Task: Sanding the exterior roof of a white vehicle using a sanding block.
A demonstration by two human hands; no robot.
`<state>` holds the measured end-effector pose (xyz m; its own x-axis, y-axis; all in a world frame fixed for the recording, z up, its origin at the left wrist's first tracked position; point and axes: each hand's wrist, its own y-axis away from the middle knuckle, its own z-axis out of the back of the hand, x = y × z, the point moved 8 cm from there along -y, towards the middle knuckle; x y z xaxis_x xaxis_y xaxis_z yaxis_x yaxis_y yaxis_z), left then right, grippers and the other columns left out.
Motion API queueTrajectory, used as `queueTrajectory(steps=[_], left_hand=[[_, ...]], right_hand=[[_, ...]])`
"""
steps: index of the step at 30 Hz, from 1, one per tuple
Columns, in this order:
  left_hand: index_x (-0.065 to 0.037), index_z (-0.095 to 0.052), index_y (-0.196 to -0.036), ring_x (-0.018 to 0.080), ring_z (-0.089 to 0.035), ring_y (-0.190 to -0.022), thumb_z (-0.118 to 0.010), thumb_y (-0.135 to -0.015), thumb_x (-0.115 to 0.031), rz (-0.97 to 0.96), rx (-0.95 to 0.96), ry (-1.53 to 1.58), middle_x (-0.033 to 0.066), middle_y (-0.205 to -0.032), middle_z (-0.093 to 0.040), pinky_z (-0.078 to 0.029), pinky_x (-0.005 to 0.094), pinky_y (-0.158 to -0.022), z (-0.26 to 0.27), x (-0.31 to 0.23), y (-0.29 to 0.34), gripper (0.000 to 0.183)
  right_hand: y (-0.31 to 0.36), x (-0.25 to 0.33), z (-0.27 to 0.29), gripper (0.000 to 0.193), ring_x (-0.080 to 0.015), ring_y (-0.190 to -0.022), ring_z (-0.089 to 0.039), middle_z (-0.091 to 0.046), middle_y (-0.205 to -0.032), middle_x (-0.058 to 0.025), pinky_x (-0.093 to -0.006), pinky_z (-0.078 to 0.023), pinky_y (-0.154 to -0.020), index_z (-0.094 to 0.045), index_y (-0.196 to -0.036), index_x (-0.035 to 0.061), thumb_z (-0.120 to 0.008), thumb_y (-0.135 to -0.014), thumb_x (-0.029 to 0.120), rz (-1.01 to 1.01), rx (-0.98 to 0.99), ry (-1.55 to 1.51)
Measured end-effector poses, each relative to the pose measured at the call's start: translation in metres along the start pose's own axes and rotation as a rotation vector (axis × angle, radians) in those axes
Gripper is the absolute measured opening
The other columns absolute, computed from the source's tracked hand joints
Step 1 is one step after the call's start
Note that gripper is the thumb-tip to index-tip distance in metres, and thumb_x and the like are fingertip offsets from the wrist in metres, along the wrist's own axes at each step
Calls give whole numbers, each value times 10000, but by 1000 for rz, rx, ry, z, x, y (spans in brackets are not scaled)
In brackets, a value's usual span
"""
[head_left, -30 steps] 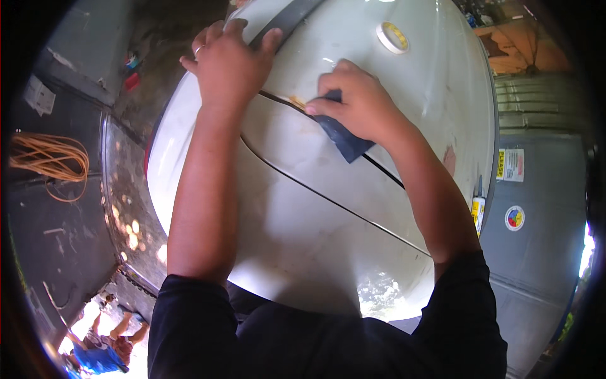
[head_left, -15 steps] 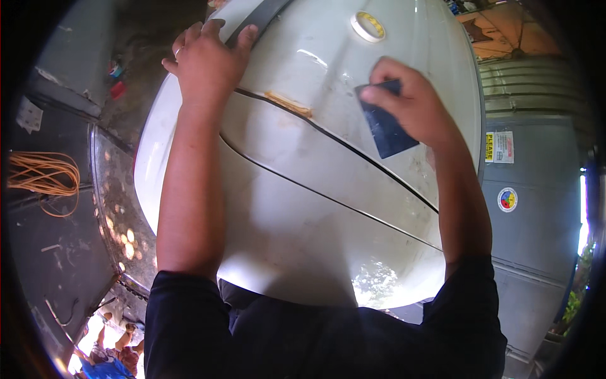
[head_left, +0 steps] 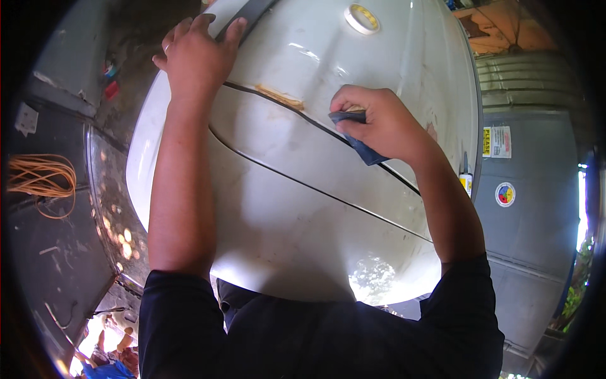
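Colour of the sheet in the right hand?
Dark blue-grey. The sheet in the right hand shows best in the head view.

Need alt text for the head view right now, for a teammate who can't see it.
The right hand grips a dark, bent sheet by a black seam in a white, curved surface; the left hand is spread beside a dark strip. A tape roll sits farther up.

"What's in my right fingers [head_left: 351, 96]?"

"From my station, I see a dark bent sheet [head_left: 366, 151], its corner poking below them; glossy white curved bodywork [head_left: 284, 215] spreads beneath."
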<state>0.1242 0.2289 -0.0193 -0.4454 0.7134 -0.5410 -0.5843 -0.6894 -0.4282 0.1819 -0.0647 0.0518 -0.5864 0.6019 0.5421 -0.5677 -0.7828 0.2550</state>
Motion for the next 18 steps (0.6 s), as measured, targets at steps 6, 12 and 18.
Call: queueTrajectory(steps=[6,12,18], left_hand=[[-95,-754,-1430,466,-486,-1544,-745,-963,-706,22,24,8,207,-1547,-654,-272,845,-1211,-1,1,1,769],[-134,-766,-1405,416,-551,-1492,-715,-969,-774,2,-4,-50,118,-1510,-696,-374,766,-1166,2,0,1,775],[-124,-759,-1420,414,-563,-1477,-703,-963,-796,2,-16,-82,119,-1504,-699,-379,752,-1165,-1,3,1,815]], right_hand=[[-19,42,-18,124,-385,-884,-730,-781,-1000,-135,-472,-589,-801,-714,-1074,74,-751,-957,87,210,-40,241],[-37,63,-37,97,-403,-892,-748,-768,-959,-148,-524,-600,-798,-721,-1040,61,-723,-944,79,271,-88,453],[-44,58,-36,110,-402,-903,-760,-785,-942,-165,-515,-609,-799,-737,-1039,56,-730,-936,95,165,-45,446]])
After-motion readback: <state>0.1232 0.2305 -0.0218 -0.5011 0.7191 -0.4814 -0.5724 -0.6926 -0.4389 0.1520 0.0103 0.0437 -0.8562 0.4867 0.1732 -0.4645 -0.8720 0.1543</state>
